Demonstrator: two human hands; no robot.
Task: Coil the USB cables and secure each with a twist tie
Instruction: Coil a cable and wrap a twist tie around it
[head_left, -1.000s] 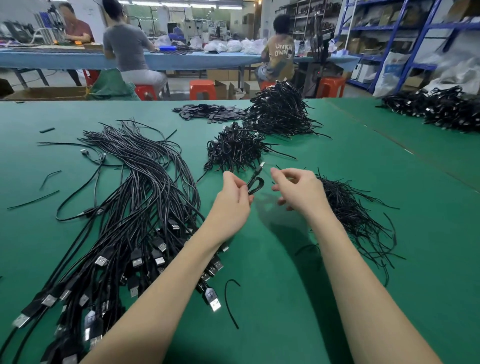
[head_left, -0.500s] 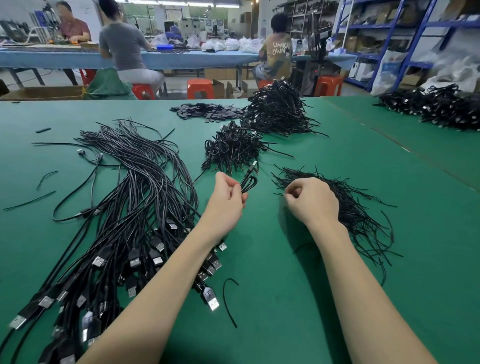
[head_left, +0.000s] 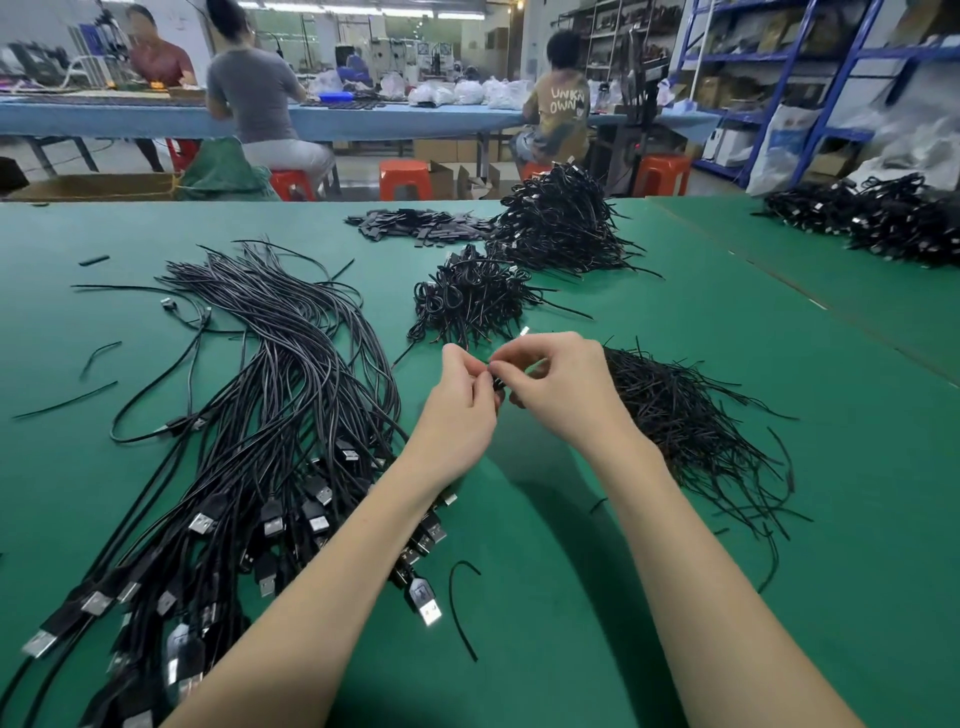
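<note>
The seated person's tan shirt back reads "UNKN OWN" in pale letters.

Bright overhead light; soft arm shadows on table; wide-angle edge bending; background slightly blurred.

Green work table up front, a seam running diagonally at right. Beyond it, a long blue-topped bench with three seated people working, one facing, two with backs turned. Orange plastic stools on a pale floor, cardboard boxes beside them. Blue metal shelving along the right, stacked with cartons and white bags. Ceiling strip lights far back, machines dim beneath
</note>
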